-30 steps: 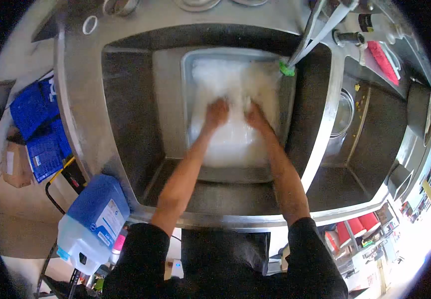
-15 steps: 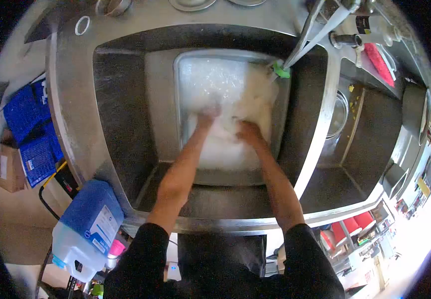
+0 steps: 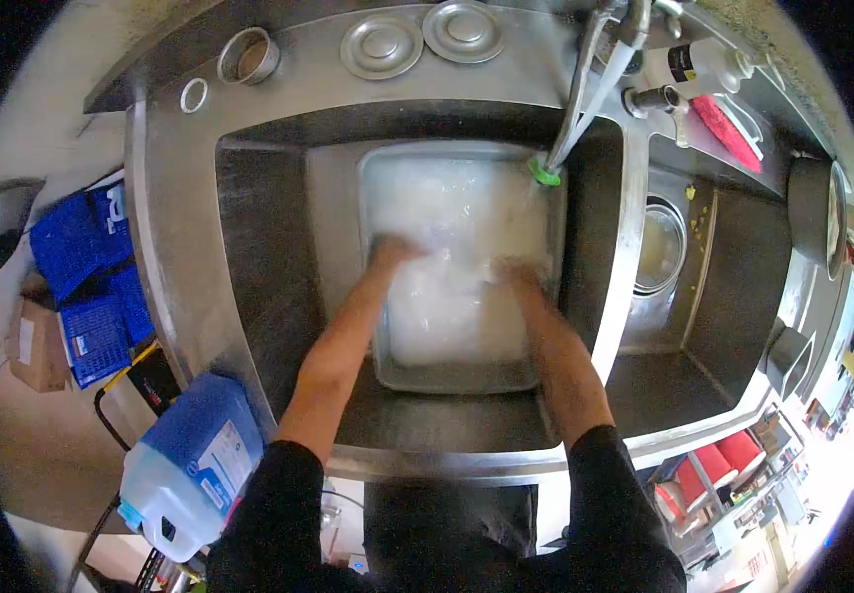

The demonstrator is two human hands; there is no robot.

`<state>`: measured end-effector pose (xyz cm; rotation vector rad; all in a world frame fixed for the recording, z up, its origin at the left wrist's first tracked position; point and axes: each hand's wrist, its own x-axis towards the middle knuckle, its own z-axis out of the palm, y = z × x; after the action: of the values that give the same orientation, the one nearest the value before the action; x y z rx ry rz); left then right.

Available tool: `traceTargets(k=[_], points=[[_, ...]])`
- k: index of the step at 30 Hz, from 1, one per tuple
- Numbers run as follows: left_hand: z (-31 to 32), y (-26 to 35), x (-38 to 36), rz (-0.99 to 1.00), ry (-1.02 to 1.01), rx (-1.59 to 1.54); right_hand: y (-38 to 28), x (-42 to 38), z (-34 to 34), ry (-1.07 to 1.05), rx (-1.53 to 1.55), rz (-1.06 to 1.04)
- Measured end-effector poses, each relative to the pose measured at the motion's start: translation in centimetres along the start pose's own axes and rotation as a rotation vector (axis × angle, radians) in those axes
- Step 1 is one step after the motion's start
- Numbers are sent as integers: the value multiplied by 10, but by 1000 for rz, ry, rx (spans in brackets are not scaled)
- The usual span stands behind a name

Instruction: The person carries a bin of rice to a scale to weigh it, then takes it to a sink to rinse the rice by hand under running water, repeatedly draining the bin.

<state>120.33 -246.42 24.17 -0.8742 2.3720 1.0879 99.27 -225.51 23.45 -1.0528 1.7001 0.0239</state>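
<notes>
A large rectangular metal tub stands in the left sink basin, filled with cloudy, whitish water with foam. My left hand is over the left part of the tub, at the water, its fingers smeared by motion. Toward the tub's right side, my right hand is also at the water and blurred. Something pale shows between the hands, too blurred to make out. Above the tub's back right corner hangs a faucet spout with a green tip.
Two metal lids, a small metal pot and a white ring lie on the back ledge. The right basin holds a round metal container. A blue-liquid jug stands front left; a pink brush lies back right.
My hands are farther apart, the left having moved left across the tub. The head view has shifted, so the sink sits lower and more of the back ledge shows.
</notes>
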Motion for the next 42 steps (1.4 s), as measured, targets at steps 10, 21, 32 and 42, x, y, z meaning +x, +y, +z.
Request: traceTargets(k=[10, 21, 32, 42], points=[[-25, 59, -2, -535, -77, -224, -26, 30, -25, 305, 49, 70], [108, 39, -131, -717, -147, -1563, 34, -86, 92, 129, 728, 76], [55, 138, -164, -508, 319, -1195, -117, -136, 57, 750, 633, -294], [-11, 2, 28, -200, 330, -288, 48, 77, -2, 751, 564, -175]])
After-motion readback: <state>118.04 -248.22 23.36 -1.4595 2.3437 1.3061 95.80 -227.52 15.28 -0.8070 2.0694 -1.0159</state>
